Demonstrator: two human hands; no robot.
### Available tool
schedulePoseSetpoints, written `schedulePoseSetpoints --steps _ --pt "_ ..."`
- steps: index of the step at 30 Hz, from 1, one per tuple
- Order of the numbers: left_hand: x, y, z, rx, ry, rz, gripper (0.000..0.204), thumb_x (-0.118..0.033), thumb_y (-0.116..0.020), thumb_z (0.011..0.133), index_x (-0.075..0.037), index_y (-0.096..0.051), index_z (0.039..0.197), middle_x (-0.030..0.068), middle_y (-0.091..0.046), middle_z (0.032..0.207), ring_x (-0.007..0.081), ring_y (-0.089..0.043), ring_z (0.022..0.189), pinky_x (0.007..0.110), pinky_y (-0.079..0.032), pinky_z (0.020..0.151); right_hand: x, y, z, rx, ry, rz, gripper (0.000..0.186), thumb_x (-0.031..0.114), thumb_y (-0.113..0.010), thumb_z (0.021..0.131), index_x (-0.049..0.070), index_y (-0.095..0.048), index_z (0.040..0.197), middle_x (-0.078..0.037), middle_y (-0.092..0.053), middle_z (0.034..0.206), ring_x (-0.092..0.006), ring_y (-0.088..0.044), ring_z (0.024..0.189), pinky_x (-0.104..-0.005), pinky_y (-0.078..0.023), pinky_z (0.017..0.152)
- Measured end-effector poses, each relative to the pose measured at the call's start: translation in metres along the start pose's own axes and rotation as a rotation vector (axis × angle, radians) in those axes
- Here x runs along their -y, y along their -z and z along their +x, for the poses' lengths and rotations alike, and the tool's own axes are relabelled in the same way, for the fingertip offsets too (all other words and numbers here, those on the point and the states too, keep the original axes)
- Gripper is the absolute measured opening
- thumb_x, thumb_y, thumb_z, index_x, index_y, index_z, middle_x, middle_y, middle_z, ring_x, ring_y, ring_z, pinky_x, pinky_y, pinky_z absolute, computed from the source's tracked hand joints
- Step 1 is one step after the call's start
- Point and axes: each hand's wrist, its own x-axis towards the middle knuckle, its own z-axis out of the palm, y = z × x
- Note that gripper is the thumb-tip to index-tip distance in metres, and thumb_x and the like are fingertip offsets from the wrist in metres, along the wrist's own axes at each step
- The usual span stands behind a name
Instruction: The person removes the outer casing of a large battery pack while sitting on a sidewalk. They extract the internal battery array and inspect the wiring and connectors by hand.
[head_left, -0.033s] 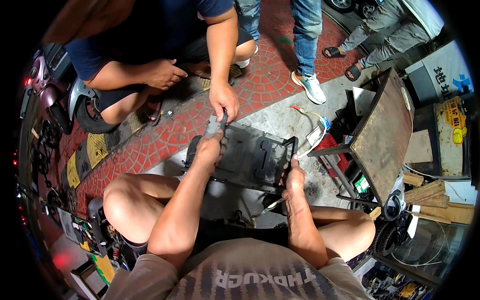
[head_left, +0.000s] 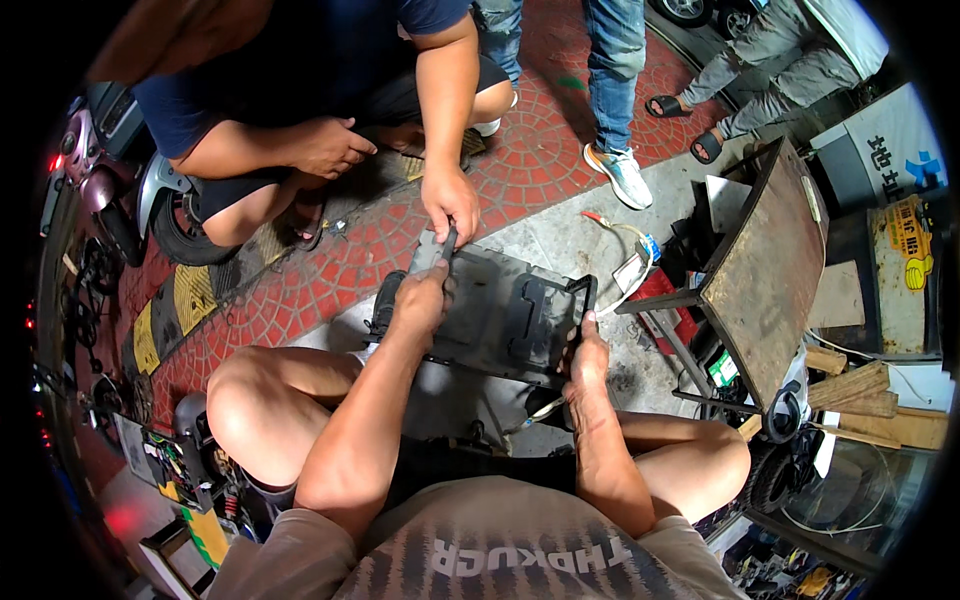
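Red paving (head_left: 530, 170) with pale curved joints covers the far ground in the head view, meeting grey concrete (head_left: 555, 245) nearer the wearer, beside a yellow-and-black kerb strip (head_left: 193, 297). Between the wearer's bare, parted knees, a dark, flat, roughly rectangular case (head_left: 490, 300) is held above the concrete, slightly tilted, its right end nearer the wearer than its left. The left hand (head_left: 422, 302) grips its left end, fingers bent and pressed together around a black handle there. The right hand (head_left: 588, 358) clasps the right end, thumb up beside a second black handle (head_left: 583, 288); its fingers curl in against the case's edge, partly hidden. Across from the wearer, a crouching person in a dark blue shirt reaches down; that co-worker's hand (head_left: 450, 205) pinches the far tip of the left handle, just beyond the wearer's left hand. Right of the case, a pale cable (head_left: 636, 280) lies near a tilted, worn metal table (head_left: 765, 285). Wooden offcuts (head_left: 855, 388) are piled farther right. Parked at far left is a scooter (head_left: 100, 190).
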Motion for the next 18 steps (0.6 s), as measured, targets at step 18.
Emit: schedulePoseSetpoints --steps 18 --pt "0.045 -0.003 -0.012 -0.136 -0.348 0.239 0.061 -0.052 -0.05 0.111 0.0 -0.061 0.081 0.0123 -0.056 0.07 0.0296 -0.054 0.071 0.046 -0.043 0.072 -0.038 0.005 -0.013 -0.072 0.176 0.094 0.052 0.057 -0.059 0.11 0.017 -0.054 0.078 0.004 -0.047 0.063 -0.012 -0.041 0.046 -0.0321 -0.029 0.043"
